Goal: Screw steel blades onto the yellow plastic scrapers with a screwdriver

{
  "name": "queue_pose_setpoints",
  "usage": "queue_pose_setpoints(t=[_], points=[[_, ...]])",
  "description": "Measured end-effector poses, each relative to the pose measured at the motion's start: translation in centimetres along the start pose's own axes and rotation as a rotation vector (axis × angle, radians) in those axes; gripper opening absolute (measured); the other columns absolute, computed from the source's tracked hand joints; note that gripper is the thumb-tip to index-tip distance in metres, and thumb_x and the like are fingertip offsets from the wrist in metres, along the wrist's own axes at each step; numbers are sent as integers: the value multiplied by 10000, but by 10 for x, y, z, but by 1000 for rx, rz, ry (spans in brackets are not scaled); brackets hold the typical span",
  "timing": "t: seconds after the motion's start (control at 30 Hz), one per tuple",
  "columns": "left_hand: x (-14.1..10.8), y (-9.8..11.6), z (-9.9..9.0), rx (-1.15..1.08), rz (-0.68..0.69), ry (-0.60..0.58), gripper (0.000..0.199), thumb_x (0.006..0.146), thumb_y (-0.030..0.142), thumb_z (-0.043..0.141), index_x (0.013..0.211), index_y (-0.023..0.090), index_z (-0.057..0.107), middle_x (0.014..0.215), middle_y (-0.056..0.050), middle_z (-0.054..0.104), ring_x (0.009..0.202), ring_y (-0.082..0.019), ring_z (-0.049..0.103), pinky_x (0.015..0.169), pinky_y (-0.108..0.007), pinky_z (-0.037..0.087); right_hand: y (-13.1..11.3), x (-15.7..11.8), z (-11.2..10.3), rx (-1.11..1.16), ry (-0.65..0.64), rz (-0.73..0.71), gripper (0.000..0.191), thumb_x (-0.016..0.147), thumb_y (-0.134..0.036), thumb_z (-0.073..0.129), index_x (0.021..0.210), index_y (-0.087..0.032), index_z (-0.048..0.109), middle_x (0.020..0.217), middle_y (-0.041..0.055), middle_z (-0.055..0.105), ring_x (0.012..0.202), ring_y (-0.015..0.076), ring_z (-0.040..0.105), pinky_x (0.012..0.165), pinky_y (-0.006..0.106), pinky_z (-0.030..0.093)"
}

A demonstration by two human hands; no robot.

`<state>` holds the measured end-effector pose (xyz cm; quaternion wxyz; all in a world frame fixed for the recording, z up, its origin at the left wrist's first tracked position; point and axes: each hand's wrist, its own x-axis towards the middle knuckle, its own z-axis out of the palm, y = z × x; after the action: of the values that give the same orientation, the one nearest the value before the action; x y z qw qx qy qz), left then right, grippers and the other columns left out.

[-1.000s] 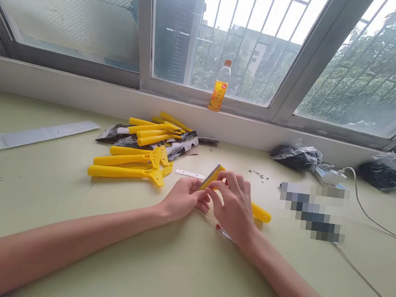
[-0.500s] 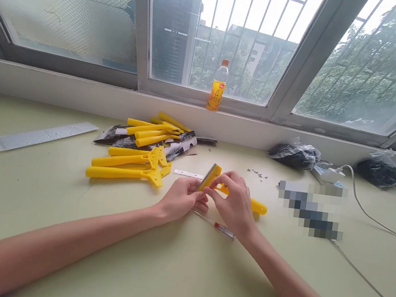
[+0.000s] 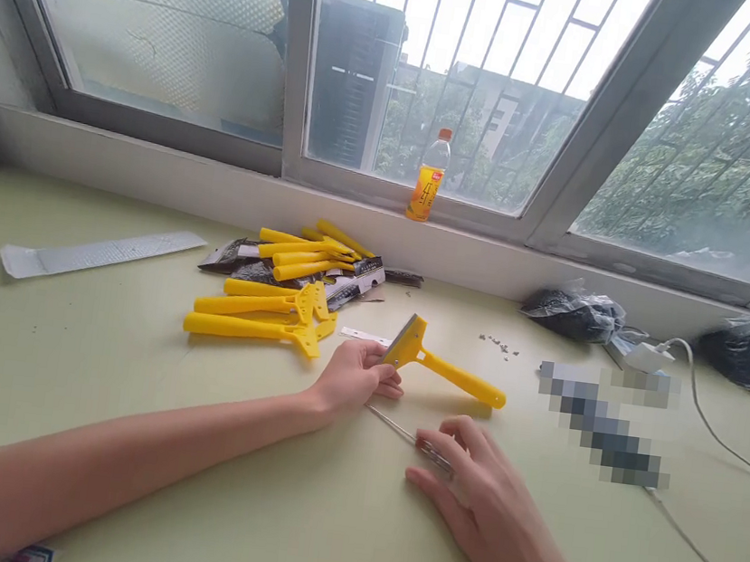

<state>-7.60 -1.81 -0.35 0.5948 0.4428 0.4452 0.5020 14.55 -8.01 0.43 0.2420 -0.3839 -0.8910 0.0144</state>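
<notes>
A yellow scraper (image 3: 460,376) with a metal blade along its head is pinched at the head's lower end by my left hand (image 3: 355,377); its handle points right. Just above the table, my right hand (image 3: 482,495) is around the clear handle of a screwdriver (image 3: 393,425), thumb and fingers apart. The screwdriver lies on the table, its thin shaft pointing toward my left hand. Behind my left hand a white strip with holes (image 3: 363,335) lies partly covered.
Several yellow scrapers (image 3: 239,328) lie left of centre, more of them (image 3: 309,259) on black packaging behind. Small screws (image 3: 500,346) are scattered at right. Black items in clear bags (image 3: 576,313), a white charger (image 3: 649,356) with cable, and a bottle (image 3: 425,193) on the sill stand farther back.
My right hand has let go of the scraper and moved down and right to the screwdriver's handle. My left hand still holds the scraper. The view has shifted slightly.
</notes>
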Motion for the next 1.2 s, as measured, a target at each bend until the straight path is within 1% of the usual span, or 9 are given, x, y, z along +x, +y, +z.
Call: queue_pose_setpoints(t=[0.07,0.13,0.23,0.33,0.43,0.57,0.8,1.07,1.2], points=[[0,0,-1,8,29,12,72,891,92,673,959,69,663,840,-119,727,747,-210,765,825,-373,644,1,-4,3,5,0,22,203,1049,-331,448,958,-241,606,923,49,628,800,202,629,680,321,530],[-1,0,-1,23,59,16,63,897,88,659,955,69,671,856,-118,721,772,-208,760,855,-377,636,4,-5,4,10,25,38,235,1058,-315,419,895,-236,570,851,29,624,724,182,608,640,298,502],[-1,1,-2,48,92,12,81,896,100,659,972,81,677,870,-112,719,812,-210,752,878,-380,628,9,-8,4,34,82,92,188,1050,-326,448,919,-238,549,718,-19,573,581,145,528,554,257,438],[-3,0,-2,77,126,-4,92,874,136,696,956,99,680,883,-103,724,837,-214,747,878,-385,627,12,-11,7,42,158,124,169,1045,-330,458,928,-241,542,612,-61,430,492,128,394,495,242,361],[-6,-1,0,115,171,-36,92,856,186,717,915,123,684,889,-84,726,843,-209,740,858,-377,624,10,-8,10,42,189,92,193,1045,-304,447,881,-238,525,603,-67,347,493,123,333,488,238,320],[-10,1,2,195,228,-96,94,850,236,710,882,149,696,878,-68,731,847,-208,735,807,-341,619,4,-2,12,47,179,28,237,1039,-259,434,815,-230,504,603,-64,343,501,119,312,497,239,305],[-13,5,4,195,122,-60,99,848,214,720,883,130,682,866,-91,730,802,-210,756,740,-321,631,4,-6,13,35,190,-8,231,1030,-225,442,808,-225,503,606,-68,319,509,119,277,511,247,300],[-13,3,3,180,139,-69,146,836,254,747,905,139,689,874,-90,730,797,-212,756,735,-331,640,3,-3,14,17,189,-25,253,1032,-216,441,782,-222,481,605,-71,285,508,118,240,502,260,264],[-12,3,3,213,167,-73,128,854,253,720,914,144,693,886,-86,729,802,-209,756,756,-337,640,2,-3,13,9,187,-31,266,1036,-218,436,771,-226,455,607,-73,273,505,118,233,496,264,260]])
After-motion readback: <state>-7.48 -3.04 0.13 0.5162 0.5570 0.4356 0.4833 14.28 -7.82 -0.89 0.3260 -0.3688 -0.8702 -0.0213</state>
